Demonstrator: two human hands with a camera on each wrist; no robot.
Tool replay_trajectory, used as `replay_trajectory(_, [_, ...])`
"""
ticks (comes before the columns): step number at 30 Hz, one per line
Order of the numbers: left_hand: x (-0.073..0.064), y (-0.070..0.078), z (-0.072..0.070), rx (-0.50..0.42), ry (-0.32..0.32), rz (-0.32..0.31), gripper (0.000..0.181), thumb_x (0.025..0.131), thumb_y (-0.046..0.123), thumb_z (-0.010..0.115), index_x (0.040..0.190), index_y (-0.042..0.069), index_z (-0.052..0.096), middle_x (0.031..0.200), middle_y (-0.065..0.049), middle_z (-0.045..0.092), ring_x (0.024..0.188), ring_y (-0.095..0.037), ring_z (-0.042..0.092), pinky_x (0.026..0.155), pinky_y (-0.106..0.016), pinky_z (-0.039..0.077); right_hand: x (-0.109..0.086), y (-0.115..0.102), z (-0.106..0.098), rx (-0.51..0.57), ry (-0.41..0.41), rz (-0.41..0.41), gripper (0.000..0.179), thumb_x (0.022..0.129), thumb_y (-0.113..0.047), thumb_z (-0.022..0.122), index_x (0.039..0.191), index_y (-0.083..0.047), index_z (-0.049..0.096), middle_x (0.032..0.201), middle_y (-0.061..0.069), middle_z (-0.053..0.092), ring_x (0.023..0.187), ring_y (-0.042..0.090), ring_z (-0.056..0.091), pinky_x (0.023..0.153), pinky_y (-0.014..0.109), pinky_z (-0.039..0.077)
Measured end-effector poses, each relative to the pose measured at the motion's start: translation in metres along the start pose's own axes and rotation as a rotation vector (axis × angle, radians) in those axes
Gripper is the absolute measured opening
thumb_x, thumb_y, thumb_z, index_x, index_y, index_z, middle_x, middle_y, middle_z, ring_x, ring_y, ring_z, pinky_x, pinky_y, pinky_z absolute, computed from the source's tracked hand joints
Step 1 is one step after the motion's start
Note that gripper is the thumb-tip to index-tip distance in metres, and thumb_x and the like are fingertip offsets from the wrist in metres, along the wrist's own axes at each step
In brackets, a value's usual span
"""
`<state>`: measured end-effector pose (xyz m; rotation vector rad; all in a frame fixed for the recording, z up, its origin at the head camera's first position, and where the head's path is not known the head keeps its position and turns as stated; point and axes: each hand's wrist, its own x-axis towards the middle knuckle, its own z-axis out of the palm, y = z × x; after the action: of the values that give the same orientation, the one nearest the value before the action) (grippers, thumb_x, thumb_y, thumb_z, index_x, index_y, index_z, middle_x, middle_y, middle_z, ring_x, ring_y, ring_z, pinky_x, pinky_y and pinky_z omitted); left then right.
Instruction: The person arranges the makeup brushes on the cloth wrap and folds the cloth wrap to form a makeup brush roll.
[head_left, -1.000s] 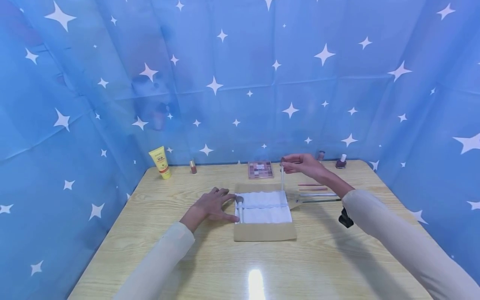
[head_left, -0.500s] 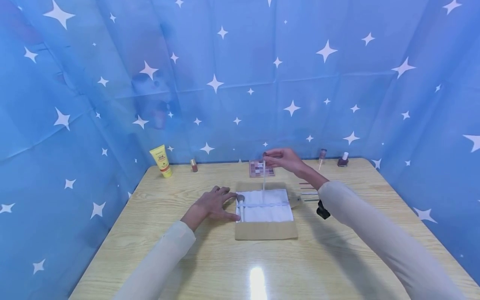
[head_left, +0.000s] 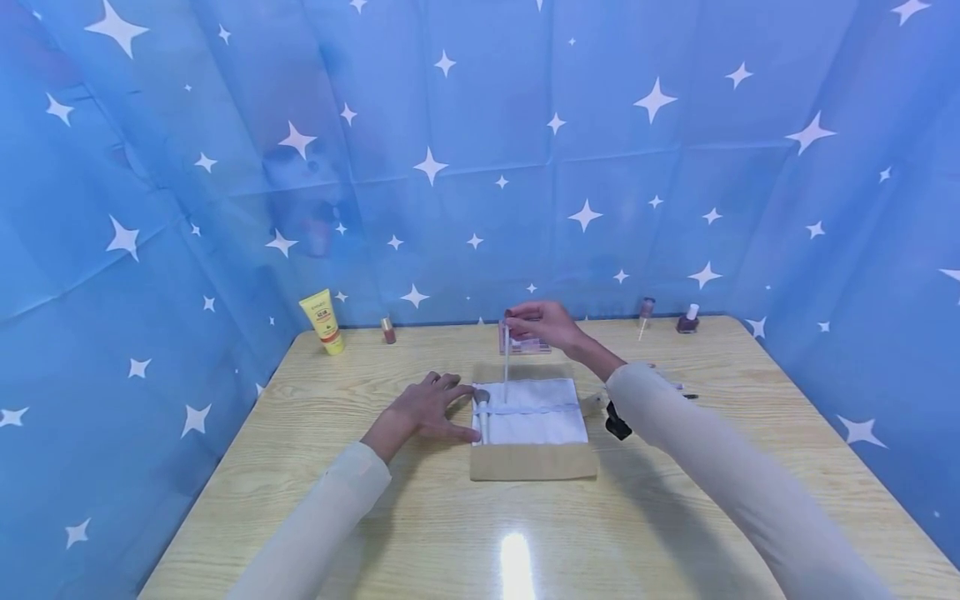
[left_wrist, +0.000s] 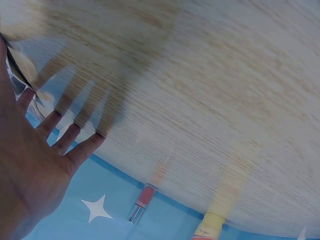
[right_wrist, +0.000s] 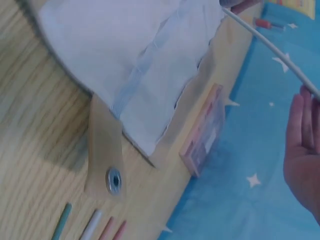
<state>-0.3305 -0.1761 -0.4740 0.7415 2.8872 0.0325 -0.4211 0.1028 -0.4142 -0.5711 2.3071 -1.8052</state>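
As my left grip (head_left: pixel 427 412) spreads, fingers relaxed, at the left edge of the cloth roll (head_left: pixel 534 463), a slender white stick (head_left: pixel 506 367) hangs beneath my right grip (head_left: pixel 546 325), pinched near its top, probably the best hold. It should be light, stiff, perhaps slippery. That grip hides its tip; whether its lower end touches cloth, I cannot tell.

Before you hangs a blue curtain with white stars (head_left: pixel 480 108). Along the far edge of the pale wood-grain table (head_left: pixel 420 525), on your left, a yellow squeeze tube (head_left: pixel 323 322) stands cap-down near a small red tube with a shiny cap (head_left: pixel 388 332). You have a flat pinkish makeup palette (right_wrist: pixel 205 132) mid-edge; to its right, a mauve-capped tube (head_left: pixel 647 309) stands near a dark, white-capped bottle (head_left: pixel 687 321).
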Motion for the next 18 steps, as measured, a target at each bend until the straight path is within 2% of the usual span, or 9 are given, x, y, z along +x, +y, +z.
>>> replay_trajectory(2, [0.0,-0.001,0.0,-0.002,-0.001,0.002,0.096,0.081,0.088,0.057,0.16,0.037,0.039,0.168,-0.005,0.033,0.152,-0.037,0.032,0.112,-0.062,0.042,0.002,0.002,0.003,0.015,0.0,0.006,0.035,0.101,-0.012,0.07,0.131,0.005,0.066,0.121,0.027,0.071,0.107,0.043,0.071,0.086,0.036,0.063])
replay_trajectory(7, [0.001,-0.001,0.0,0.003,0.003,0.009,0.096,0.081,0.089,0.056,0.16,0.037,0.039,0.167,-0.006,0.034,0.151,-0.037,0.032,0.11,-0.062,0.043,0.003,0.009,0.007,0.014,-0.01,0.016,0.034,0.101,-0.013,0.07,0.13,0.005,0.066,0.118,0.025,0.071,0.105,0.04,0.072,0.086,0.037,0.063])
replay_trajectory(13, [0.001,-0.001,0.001,-0.005,-0.004,0.005,0.096,0.081,0.087,0.057,0.161,0.036,0.038,0.167,-0.006,0.033,0.151,-0.038,0.032,0.11,-0.062,0.044,0.001,0.019,0.012,0.042,-0.023,0.032,0.037,0.102,-0.011,0.069,0.132,0.008,0.064,0.118,0.025,0.071,0.11,0.047,0.068,0.098,0.056,0.055])
replay_trajectory(18, [0.001,-0.001,0.001,-0.004,-0.007,0.001,0.096,0.082,0.086,0.058,0.161,0.036,0.038,0.168,-0.006,0.033,0.151,-0.038,0.032,0.11,-0.062,0.044,-0.001,0.025,0.017,0.067,-0.038,0.032,0.038,0.102,-0.01,0.068,0.134,0.009,0.063,0.121,0.029,0.07,0.103,0.039,0.073,0.102,0.063,0.05])
